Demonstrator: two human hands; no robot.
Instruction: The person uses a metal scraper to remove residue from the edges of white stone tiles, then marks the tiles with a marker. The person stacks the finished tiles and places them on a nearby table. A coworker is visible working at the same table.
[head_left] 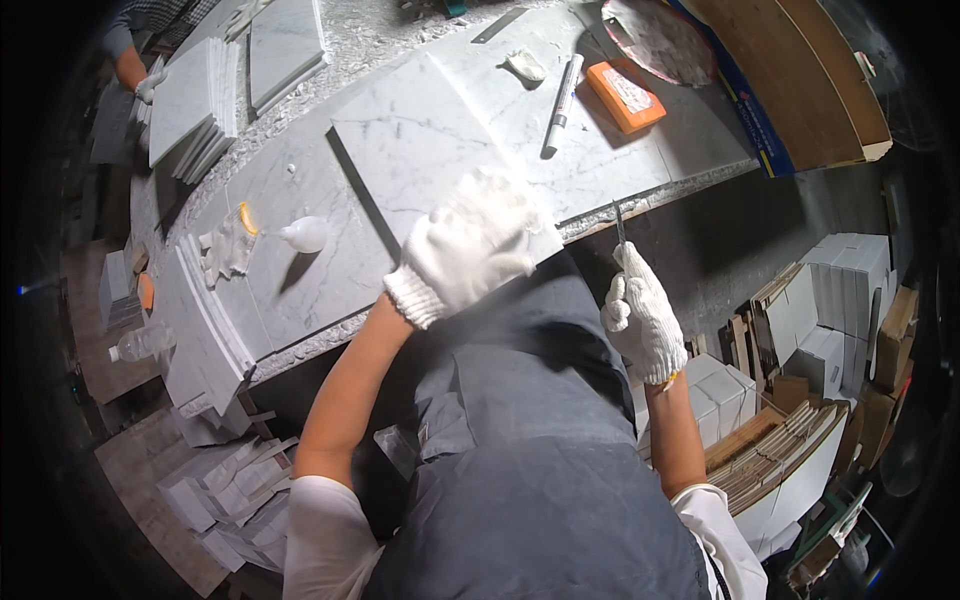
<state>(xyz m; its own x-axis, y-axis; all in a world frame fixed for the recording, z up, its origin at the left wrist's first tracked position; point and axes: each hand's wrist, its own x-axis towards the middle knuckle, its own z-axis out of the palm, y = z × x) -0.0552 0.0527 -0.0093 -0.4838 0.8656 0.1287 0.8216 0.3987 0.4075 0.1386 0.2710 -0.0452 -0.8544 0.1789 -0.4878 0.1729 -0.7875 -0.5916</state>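
My left hand (468, 240), in a white knit glove, lies across a white, grey-veined marble tile (390, 140) near the bench's front edge. Its fingers look stretched over the surface, with some blur at the tips. Off the edge to the right, my gloved right hand (645, 318) is closed around a thin metal blade (620, 222) that points upward; its handle is hidden in the fist. Beyond the tile lie a grey-white marker pen (563, 105), an orange block with a white label (626, 96) and a small white lump (524, 66).
A white rounded bulb (304, 234) and a dusty glove (229, 246) lie on the left. Cardboard (800, 80) stands at the back right. Stacked tiles (190, 110) are beside another person's gloved hand (150, 86). White boxes (850, 290) are at the lower right.
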